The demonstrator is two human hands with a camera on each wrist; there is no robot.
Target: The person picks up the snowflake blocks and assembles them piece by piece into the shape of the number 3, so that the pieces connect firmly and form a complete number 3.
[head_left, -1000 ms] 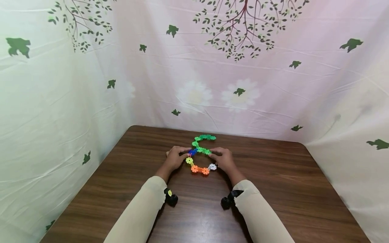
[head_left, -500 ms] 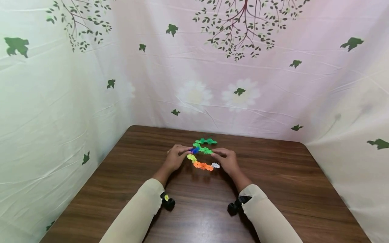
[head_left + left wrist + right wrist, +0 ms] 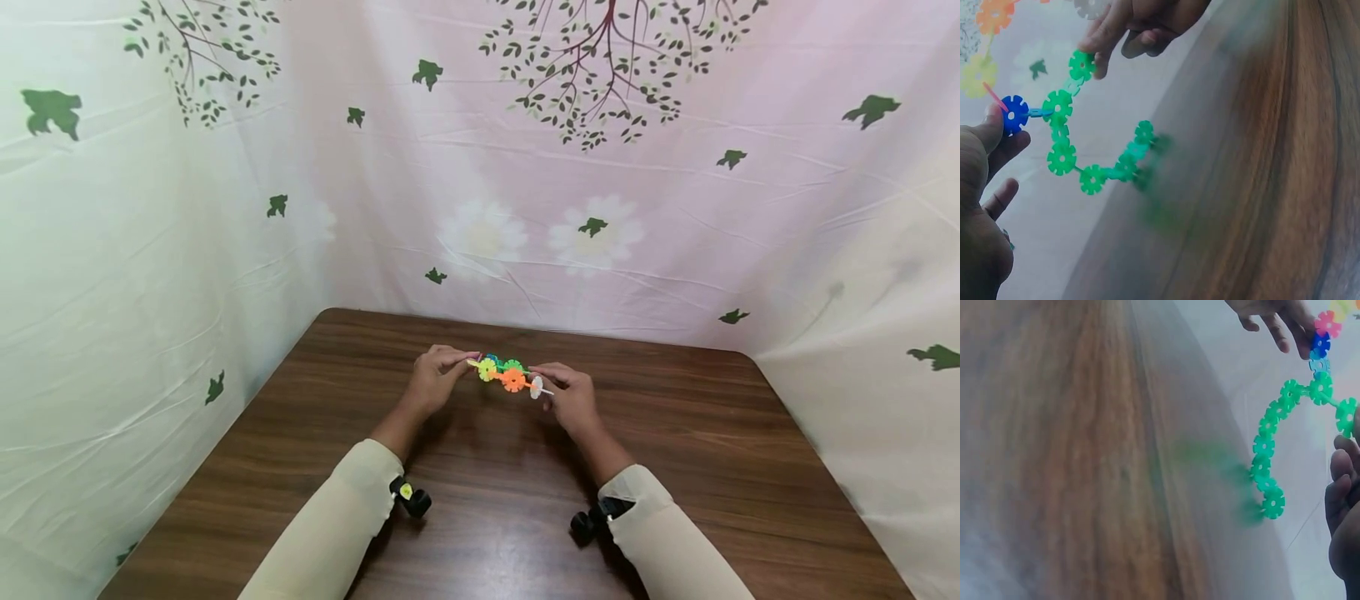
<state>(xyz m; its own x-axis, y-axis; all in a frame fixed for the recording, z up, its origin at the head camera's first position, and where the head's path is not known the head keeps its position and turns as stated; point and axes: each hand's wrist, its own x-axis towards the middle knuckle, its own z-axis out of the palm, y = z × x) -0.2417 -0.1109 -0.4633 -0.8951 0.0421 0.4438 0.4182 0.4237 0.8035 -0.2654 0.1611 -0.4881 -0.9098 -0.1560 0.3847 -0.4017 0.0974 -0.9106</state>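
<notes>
A chain of interlocking flower-shaped plastic discs is held above the table between both hands. At the chain's blue disc (image 3: 1017,122), the left hand (image 3: 431,385) pinches with thumb and finger; a pink disc (image 3: 1327,325) joins there. The right hand (image 3: 573,404) pinches a green end disc (image 3: 1081,66). From the joint a curved green strand (image 3: 1264,445) hangs over the far table edge side in the right wrist view. Yellow (image 3: 487,369), orange (image 3: 513,381) and white discs (image 3: 537,387) form the nearer strand, which partly hides the green ones in the head view.
A brown wood-grain table (image 3: 480,517) lies below, its surface reflecting the green discs. Printed cloth (image 3: 525,167) hangs along the back and both sides. Each forearm wears a black wrist camera (image 3: 416,502) by a pale sleeve (image 3: 330,521).
Both hands have raised the chain and tilted it, so the orange and white strand has swung up from near the table. The right hand has shifted slightly right.
</notes>
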